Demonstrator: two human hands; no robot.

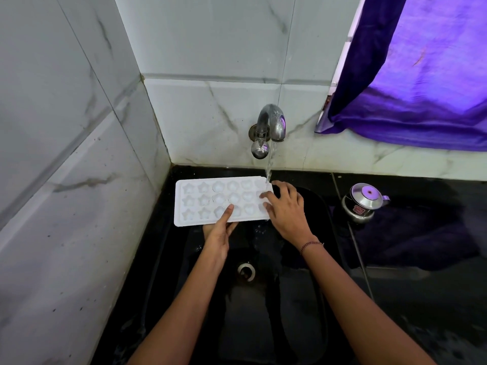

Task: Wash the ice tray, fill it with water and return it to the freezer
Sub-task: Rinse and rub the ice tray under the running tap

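Both forearms come up from the bottom edge over the black sink [303, 299], and the drain [246, 271] sits between them. The left hand [220, 231] pinches the ice tray [196, 202] at its near long edge, thumb on top and the other fingers tucked underneath. The right hand [287, 210] is spread out loose, fingertips resting on the tray's right end, not really gripping anything.

Room-wise it's kinda tight on the left: the tray's left end hangs past the basin rim, close to the tiled side wall [66, 167]. Its far edge is near the back wall, under the tap [271, 122]. Way more space to the right, where the dark counter only has a small metal pot [365, 204], well apart from the tray.

Tray is white plastic, roughly level, three rows of moulds, stars on the left and rounder shapes toward the right. The water stream [268, 171] hits its far right corner.
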